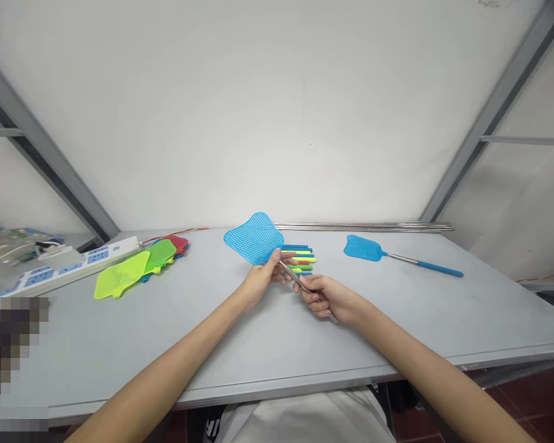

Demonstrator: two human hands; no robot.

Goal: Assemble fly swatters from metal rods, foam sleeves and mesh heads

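My left hand [268, 272] pinches the neck of a blue perforated fly swatter head [255, 237], raised over the middle of the table. A metal rod [292, 274] runs from that neck down to the right. Around the rod, my right hand [322, 296] is closed, and the rod's lower end pokes out below the palm. Behind my hands lie several coloured handle tubes [305, 260] in blue, yellow, green and red, partly hidden by my left fingers. A blue fly swatter [397, 257] with a metal shaft and blue handle lies at the right.
Several swatter heads lie overlapped at the left, a yellow-green head [120, 277] in front. Beside them stands a white power strip [69, 267] with cables. Long metal rods [364, 227] lie along the back wall of the grey table [166, 351].
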